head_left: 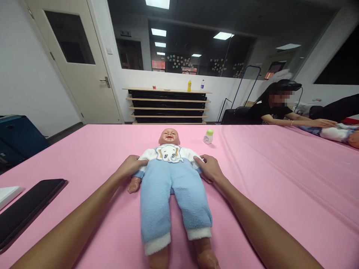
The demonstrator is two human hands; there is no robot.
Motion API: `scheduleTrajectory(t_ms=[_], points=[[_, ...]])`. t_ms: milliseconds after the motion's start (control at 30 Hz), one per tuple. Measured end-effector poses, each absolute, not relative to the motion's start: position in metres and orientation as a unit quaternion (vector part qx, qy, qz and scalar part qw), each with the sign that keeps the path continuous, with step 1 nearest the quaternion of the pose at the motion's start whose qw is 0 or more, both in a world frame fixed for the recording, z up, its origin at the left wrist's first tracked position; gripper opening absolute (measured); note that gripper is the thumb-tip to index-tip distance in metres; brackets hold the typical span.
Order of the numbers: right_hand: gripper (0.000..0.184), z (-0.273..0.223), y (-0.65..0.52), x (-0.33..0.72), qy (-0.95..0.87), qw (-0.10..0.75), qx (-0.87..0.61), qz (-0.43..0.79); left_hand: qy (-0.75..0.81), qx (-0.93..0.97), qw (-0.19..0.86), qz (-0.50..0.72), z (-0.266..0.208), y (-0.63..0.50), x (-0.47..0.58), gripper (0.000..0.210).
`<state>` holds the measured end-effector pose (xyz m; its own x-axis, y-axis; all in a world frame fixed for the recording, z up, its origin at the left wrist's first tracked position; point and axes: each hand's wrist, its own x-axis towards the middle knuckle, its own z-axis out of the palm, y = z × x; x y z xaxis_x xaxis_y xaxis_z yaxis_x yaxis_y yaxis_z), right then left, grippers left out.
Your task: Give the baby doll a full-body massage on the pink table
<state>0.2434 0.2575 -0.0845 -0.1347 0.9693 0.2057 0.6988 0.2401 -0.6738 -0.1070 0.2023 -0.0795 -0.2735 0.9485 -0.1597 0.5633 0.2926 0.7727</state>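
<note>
A baby doll (171,186) lies on its back on the pink tabletop, its head at the far end and its feet toward me. It wears a white top with an elephant face and fuzzy light-blue trousers (155,201) with white cuffs. My left hand (131,165) is closed around the doll's sleeved arm on the left, thumb on top of the white cloth. On the other side, my right hand (211,168) grips the opposite sleeve the same way. The fingers of both hands are partly hidden beneath the doll's arms. A small white bottle with a green cap (208,137) stands beyond my right hand.
A dark phone-like slab (30,209) and a white box (9,195) lie at the left of the pink cloth (266,168). At the far right a person (276,102) handles another doll (336,132). Behind the table stands a low shelf (168,99) with bottles on top.
</note>
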Motion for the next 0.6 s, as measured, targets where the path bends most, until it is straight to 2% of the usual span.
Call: scheduleTrajectory(t_ms=[133,300,400,600], points=[[0.046,-0.093,0.26,0.241,-0.728,0.312,-0.59,0.159,0.766,0.555,0.2,0.255,-0.078,0.201,-0.104,0.029],[0.04,-0.094,0.259,0.24,-0.754,0.23,-0.614,0.042,0.776,0.597,0.091,0.184,-0.077,0.196,-0.102,0.03],[0.036,-0.094,0.258,0.24,-0.765,0.195,-0.614,0.005,0.767,0.62,0.069,0.152,-0.074,0.193,-0.102,0.034],[0.064,-0.095,0.264,0.252,-0.783,0.152,-0.603,0.021,0.793,0.6,0.027,0.104,-0.071,0.189,-0.114,0.042]])
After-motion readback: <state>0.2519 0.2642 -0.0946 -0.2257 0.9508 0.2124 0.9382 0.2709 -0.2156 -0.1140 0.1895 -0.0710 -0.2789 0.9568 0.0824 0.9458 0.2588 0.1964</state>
